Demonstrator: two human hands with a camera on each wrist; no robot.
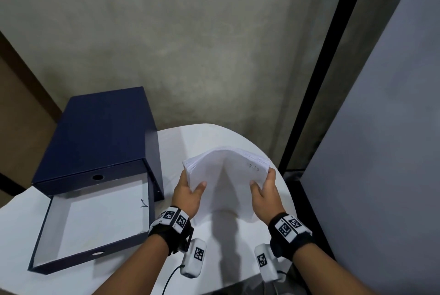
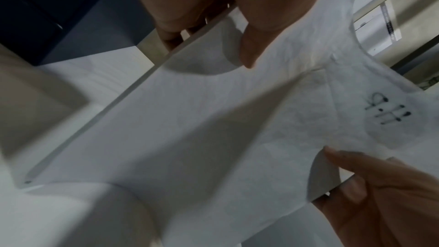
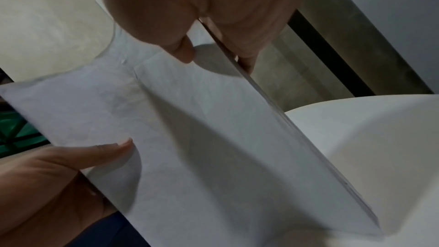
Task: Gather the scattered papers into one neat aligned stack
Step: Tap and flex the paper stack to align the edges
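Note:
A thick stack of white papers [image 1: 226, 183] stands on its lower edge on the round white table [image 1: 214, 135], bowed upward in the middle. My left hand [image 1: 190, 190] grips its left side, thumb on the front sheet, fingers behind. My right hand [image 1: 264, 187] grips the right side the same way. In the left wrist view the stack [image 2: 190, 129] shows black handwriting near its right side, with my left thumb [image 2: 251, 44] on the sheet. The right wrist view shows the stack [image 3: 202, 147] and its right edge under my right thumb [image 3: 182, 52].
A dark blue box [image 1: 100, 137] sits at the table's left, its drawer [image 1: 95, 221] pulled out toward me with a white sheet inside. A grey wall rises behind the table, and a black-framed panel [image 1: 381, 128] stands close on the right.

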